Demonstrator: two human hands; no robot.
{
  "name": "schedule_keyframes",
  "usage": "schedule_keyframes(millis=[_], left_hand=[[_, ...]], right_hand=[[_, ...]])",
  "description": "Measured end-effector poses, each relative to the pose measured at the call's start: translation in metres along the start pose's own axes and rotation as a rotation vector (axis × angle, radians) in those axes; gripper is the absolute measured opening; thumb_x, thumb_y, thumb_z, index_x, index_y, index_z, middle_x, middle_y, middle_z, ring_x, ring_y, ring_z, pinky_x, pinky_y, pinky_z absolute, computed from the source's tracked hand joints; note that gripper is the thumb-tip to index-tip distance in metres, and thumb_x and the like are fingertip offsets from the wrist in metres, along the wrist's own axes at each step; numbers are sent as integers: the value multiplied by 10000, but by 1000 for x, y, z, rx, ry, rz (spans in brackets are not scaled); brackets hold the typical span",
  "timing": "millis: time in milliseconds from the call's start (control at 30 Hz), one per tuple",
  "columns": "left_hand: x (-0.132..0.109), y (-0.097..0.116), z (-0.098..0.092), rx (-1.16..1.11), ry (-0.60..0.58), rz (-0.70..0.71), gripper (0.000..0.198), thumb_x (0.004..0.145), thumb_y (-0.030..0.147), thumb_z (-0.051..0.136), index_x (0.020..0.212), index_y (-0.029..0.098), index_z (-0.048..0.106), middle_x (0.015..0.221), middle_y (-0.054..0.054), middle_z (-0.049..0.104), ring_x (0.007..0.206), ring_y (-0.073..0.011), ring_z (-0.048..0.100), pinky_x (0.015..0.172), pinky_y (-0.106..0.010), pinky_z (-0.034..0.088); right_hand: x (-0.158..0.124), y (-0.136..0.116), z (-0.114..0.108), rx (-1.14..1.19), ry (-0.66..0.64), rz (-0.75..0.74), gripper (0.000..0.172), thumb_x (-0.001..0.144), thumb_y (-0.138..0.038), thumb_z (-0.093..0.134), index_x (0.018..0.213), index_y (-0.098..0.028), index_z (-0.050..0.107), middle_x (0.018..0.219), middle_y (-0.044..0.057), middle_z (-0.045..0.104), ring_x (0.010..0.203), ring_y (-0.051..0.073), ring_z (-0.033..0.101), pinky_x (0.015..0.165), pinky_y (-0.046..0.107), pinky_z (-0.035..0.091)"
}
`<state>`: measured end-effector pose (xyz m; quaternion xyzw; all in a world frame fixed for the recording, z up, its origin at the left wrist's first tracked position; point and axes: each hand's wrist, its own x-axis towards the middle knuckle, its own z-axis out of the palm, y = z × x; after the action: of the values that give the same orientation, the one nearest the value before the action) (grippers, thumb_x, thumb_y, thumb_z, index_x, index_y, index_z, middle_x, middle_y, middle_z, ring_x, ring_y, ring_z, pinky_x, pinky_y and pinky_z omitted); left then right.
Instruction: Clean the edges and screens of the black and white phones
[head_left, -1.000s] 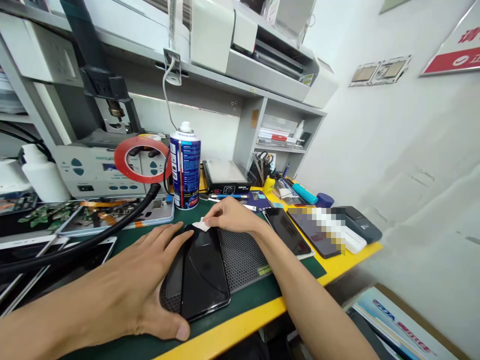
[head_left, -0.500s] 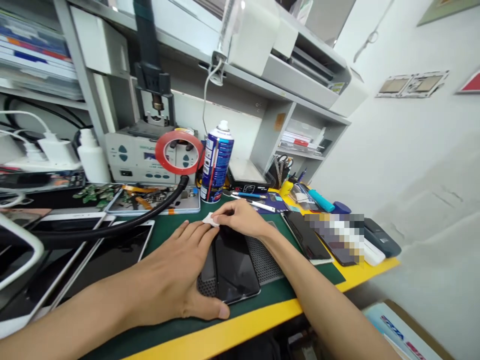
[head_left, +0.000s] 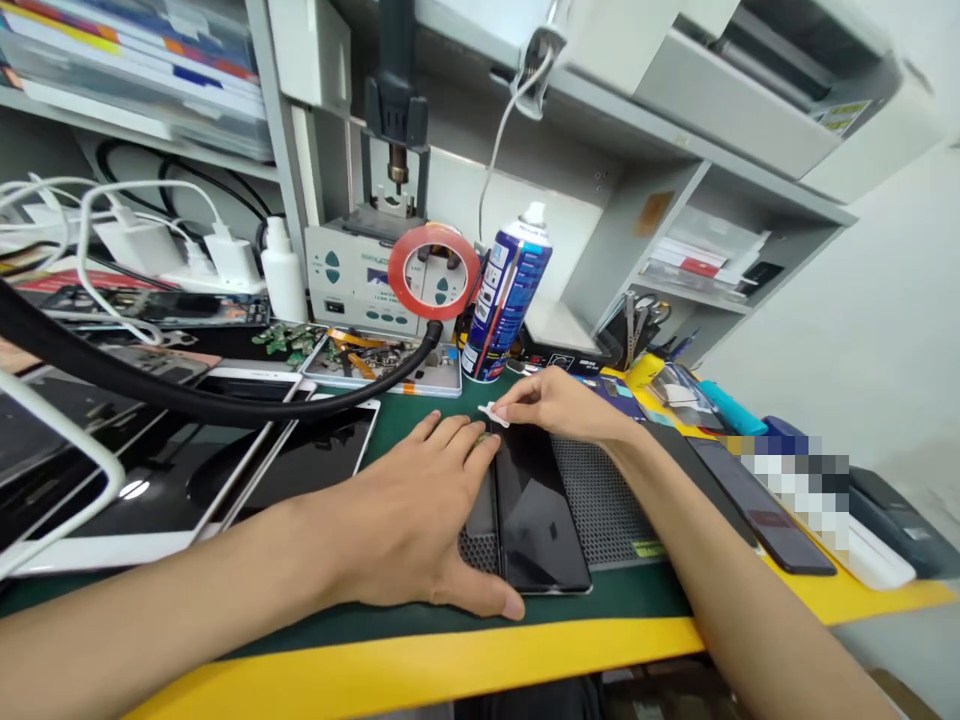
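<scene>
Bright overall — glare on one dark screen [head_left: 169, 475], edges stretched.

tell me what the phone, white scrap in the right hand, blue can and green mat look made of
Phone: probably glass in front, glossy, judging by its reflections.
White scrap: perhaps paper or cloth, matt-looking; too small to be sure.
Blue can: likely printed metal, fairly shiny, going by its spray-can shape.
Green mat: maybe rubber, dull, as it shows no clear reflections.
</scene>
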<state>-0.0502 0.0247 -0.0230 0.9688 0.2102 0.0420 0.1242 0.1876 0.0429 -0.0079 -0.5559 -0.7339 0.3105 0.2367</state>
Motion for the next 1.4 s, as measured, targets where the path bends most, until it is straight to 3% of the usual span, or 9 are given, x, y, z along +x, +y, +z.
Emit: schedule_keyframes(millis=[133,300,400,567,700,867,1000,1167,1400], left_hand=[[2,0,2,15,-35,-33,1210,676,913,421,1536,79,250,1581,-217,239,1448,-415,201,1153,-555,213],[4,1,0,-15,-17,-50,1182,664,899,474,1534,121,289,1567,-201,287,1418,-434,276,1130,-572,287],[4,1,0,1,-31,-64,1169,667,886,498,1537,133,289,1566,-198,292,1415,-434,289,1134,-567,293],[2,2,0,18,-1,-42,1125,691,863,512,1533,147,304,1563,-182,309,1415,-432,292,1135,-555,299],[2,7,-5,34,-43,-72,1147,688,876,493,1528,118,309,1571,-198,280,1423,-441,267,1132,-564,299],[4,12,-8,64,-93,-76,1139,719,875,451,1533,96,285,1583,-203,241,1436,-432,240,1134,-563,295],[5,9,-6,77,-28,-50,1099,718,853,497,1533,142,301,1563,-181,309,1414,-422,297,1113,-545,343],[3,7,-5,71,30,-26,1059,710,814,569,1530,192,319,1541,-154,360,1373,-412,375,1083,-521,396],[2,11,-7,78,-29,-92,1098,698,828,560,1535,167,304,1568,-165,304,1401,-440,317,1088,-561,381]], right_hand=[[-10,7,-13,-38,-6,21,192,783,-324,685,842,-184,804,852,20,770,818,204,682,741,266,501],[-20,14,-31,-72,-25,63,158,760,-295,682,746,-187,796,721,5,732,684,169,637,627,254,459],[-21,17,-34,-43,-42,62,146,752,-280,677,724,-188,787,721,7,729,678,159,628,632,251,463],[-18,17,-26,-13,-6,21,127,742,-229,669,738,-174,784,771,21,752,740,173,663,677,258,481],[-14,13,-12,-19,48,-37,135,742,-174,652,752,-154,785,804,37,766,795,188,687,717,259,495],[-7,12,11,-50,165,-155,166,774,-138,605,742,-153,767,766,23,757,722,163,670,641,239,462],[-4,11,22,-72,198,-170,175,786,-138,592,738,-149,759,743,24,747,682,155,650,609,241,430],[-5,6,19,-66,185,-205,180,780,-113,590,700,-147,748,745,20,745,690,144,649,641,228,439],[-7,13,-5,-93,48,-194,199,736,-84,575,695,-137,762,749,25,749,715,150,650,643,226,451]])
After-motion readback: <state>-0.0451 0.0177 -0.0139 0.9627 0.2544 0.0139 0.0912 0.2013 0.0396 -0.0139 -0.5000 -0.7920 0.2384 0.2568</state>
